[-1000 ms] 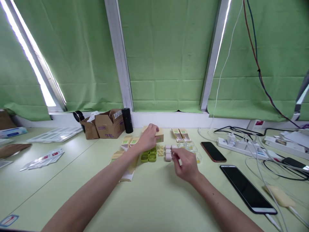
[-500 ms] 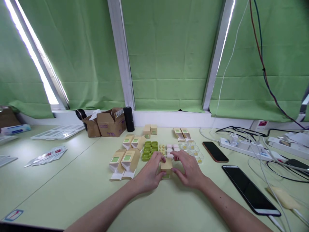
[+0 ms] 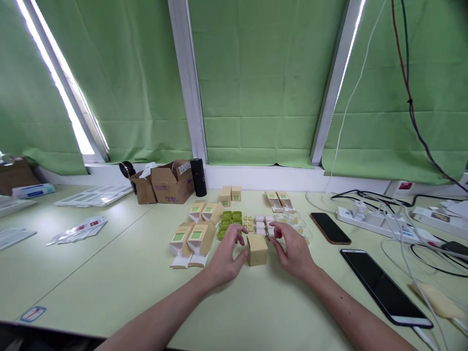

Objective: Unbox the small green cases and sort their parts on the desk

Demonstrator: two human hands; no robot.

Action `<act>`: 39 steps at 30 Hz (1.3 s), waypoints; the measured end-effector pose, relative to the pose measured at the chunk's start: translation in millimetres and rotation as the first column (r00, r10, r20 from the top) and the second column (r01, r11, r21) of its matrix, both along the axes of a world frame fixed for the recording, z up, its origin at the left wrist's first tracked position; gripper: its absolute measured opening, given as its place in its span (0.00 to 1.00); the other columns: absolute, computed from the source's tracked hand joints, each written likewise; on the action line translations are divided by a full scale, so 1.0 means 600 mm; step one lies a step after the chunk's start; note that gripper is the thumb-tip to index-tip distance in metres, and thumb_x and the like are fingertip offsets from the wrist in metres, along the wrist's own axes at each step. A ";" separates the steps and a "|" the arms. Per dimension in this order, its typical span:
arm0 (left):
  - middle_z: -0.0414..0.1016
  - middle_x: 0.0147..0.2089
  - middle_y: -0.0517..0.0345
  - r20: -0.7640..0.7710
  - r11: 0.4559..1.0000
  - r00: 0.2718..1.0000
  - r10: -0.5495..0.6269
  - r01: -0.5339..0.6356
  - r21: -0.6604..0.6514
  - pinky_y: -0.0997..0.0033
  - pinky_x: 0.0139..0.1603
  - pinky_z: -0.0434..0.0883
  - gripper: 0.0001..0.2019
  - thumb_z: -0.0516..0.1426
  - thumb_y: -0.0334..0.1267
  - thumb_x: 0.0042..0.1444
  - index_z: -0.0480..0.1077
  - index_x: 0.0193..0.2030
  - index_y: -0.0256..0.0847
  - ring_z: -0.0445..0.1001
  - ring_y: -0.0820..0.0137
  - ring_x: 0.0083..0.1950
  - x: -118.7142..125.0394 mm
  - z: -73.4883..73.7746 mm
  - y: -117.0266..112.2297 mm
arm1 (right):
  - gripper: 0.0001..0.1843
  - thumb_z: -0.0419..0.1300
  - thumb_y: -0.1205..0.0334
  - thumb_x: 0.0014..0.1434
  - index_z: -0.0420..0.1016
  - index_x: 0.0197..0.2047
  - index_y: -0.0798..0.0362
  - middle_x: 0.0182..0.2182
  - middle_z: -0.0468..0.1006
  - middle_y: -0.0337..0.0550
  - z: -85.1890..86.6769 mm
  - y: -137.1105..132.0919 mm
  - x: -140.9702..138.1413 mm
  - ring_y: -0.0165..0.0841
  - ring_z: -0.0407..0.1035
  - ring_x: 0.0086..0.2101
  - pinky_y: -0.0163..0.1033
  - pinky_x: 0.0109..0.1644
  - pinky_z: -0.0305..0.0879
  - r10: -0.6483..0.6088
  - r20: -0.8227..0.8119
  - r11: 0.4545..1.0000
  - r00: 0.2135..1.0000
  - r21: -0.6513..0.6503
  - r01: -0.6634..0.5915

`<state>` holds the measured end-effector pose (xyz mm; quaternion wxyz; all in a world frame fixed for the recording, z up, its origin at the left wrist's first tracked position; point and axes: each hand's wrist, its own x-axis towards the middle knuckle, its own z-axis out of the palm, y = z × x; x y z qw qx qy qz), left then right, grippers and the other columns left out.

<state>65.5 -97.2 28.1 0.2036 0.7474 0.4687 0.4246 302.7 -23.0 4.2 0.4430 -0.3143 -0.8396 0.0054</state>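
Observation:
A small closed tan carton (image 3: 258,251) stands upright on the table between my hands, with a plain side facing me. My left hand (image 3: 227,258) is just left of it, fingers curved and apart, holding nothing. On the other side, a small gap separates my right hand (image 3: 294,249) from the carton; its thumb and index finger are spread. Behind the hands are green square cups (image 3: 226,222), small pale yellow pieces (image 3: 248,223), pinkish-white pieces (image 3: 260,225) and clear cups with yellow centres (image 3: 292,219). My fingers partly hide some of these.
Several opened tan cartons with green windows (image 3: 199,236) stand to the left. Two closed cartons (image 3: 230,195) and two opened ones (image 3: 278,201) are farther back. Phones (image 3: 383,285), a power strip (image 3: 383,224) and cables lie right; a cardboard box (image 3: 171,183) and black cylinder (image 3: 198,177) stand back left.
Both hands have let go of the carton and moved apart to its sides. The carton is turned, so its green window no longer faces me. The view has shifted slightly.

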 end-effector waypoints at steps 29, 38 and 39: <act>0.70 0.57 0.45 -0.146 0.859 0.949 0.281 -0.181 0.479 0.50 0.57 0.74 0.21 0.61 0.33 0.64 0.60 0.60 0.46 0.71 0.55 0.60 0.016 -0.019 0.015 | 0.26 0.60 0.58 0.66 0.61 0.65 0.49 0.55 0.75 0.54 0.051 -0.048 -0.069 0.45 0.74 0.50 0.51 0.48 0.77 0.056 -0.194 0.987 0.979 -0.138 -0.084; 0.70 0.54 0.47 -0.255 0.752 0.901 0.350 -0.108 0.651 0.50 0.54 0.75 0.22 0.58 0.30 0.65 0.57 0.62 0.48 0.73 0.57 0.56 0.013 -0.022 0.009 | 0.27 0.58 0.61 0.67 0.57 0.67 0.49 0.56 0.74 0.57 0.020 -0.067 -0.074 0.46 0.74 0.52 0.53 0.52 0.78 0.111 -0.246 0.992 0.963 -0.034 -0.122; 0.70 0.54 0.47 -0.261 0.754 0.897 0.356 -0.111 0.647 0.50 0.54 0.75 0.22 0.58 0.30 0.65 0.57 0.62 0.48 0.73 0.56 0.56 0.014 -0.023 0.008 | 0.27 0.58 0.61 0.67 0.57 0.67 0.49 0.56 0.74 0.57 0.019 -0.067 -0.074 0.46 0.74 0.51 0.53 0.52 0.78 0.109 -0.246 0.993 0.963 -0.028 -0.119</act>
